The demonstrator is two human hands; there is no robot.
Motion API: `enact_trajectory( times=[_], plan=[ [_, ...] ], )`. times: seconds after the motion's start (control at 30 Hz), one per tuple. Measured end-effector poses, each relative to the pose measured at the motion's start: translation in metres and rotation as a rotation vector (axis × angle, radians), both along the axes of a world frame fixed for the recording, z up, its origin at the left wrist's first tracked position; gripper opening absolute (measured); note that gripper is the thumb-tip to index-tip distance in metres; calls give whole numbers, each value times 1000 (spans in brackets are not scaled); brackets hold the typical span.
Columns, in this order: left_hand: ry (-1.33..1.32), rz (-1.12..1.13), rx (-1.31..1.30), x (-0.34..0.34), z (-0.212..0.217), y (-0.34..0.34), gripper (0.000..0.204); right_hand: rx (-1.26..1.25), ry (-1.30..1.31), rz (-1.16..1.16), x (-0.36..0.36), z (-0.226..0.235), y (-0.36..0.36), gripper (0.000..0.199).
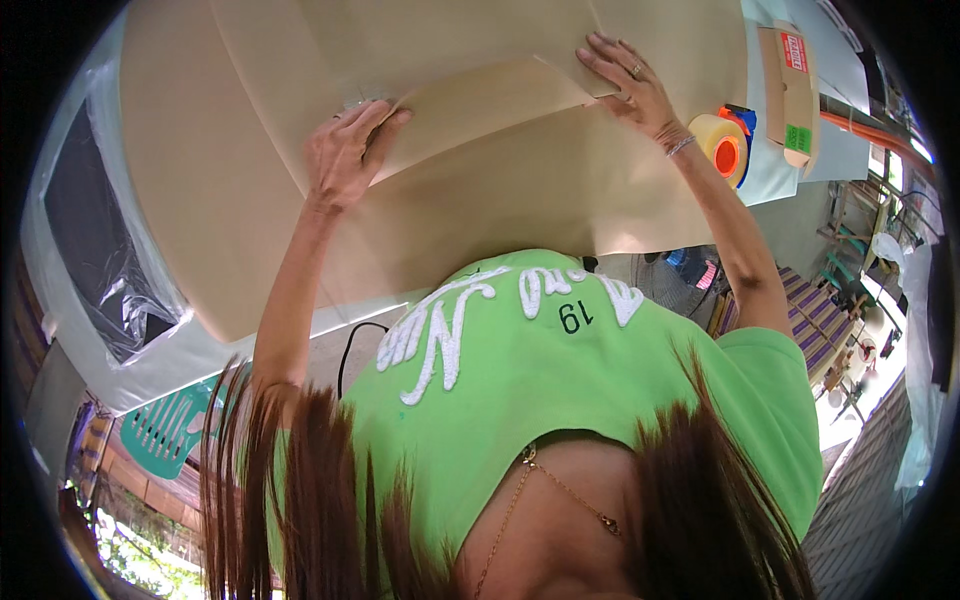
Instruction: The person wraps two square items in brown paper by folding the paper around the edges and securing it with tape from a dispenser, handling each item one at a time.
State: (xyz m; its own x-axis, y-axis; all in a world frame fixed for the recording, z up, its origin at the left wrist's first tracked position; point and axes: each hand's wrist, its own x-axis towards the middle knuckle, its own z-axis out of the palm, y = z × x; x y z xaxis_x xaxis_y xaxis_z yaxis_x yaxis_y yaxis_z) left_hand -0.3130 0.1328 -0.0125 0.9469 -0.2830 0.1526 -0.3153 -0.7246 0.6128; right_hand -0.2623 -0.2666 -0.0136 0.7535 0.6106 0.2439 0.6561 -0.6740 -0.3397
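Observation:
A large sheet of brown cardboard (500, 190) with fold lines spreads over the table in front of me. My left hand (350, 150) has its fingers curled at a folded cardboard flap (470, 110), with the thumb against the flap's edge. Beside those fingertips is a small shiny clear patch, too indistinct to name. Farther right, my right hand (632, 88) lies with its fingers stretched out over the flap's other end, pressing on the cardboard.
To the right of the cardboard stands a tape dispenser (722, 145) with a wide roll of tape. Beyond it lies a narrow cardboard box (795, 100) with red and green labels. Dark plastic-wrapped material (100, 230) is at the left. A green plastic chair (170, 425) is lower left.

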Motion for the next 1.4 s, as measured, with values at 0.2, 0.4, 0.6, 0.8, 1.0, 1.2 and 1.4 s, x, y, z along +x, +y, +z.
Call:
enact_trajectory(
  times=[0.2,0.4,0.6,0.8,1.0,1.2,1.4],
  plan=[
    [-64,-2,80,1,1,6,18,113,-27,-19,-15,-11,11,44],
    [-83,7,3,-2,-2,6,14,56,81,40,-6,7,8,41],
    [-94,28,45,-1,3,0,18,129,106,-6,-14,-1,10,33],
    [-102,41,33,-5,-6,6,20,43,271,-13,5,31,47,15],
    [-51,9,122,-1,-2,6,23,183,341,17,25,14,81,20],
    [-178,-246,301,-33,12,64,53,334,308,-29,21,-3,84,25],
    [-596,-407,645,-44,-35,97,72,376,268,-52,20,-3,88,22]
  ],
)
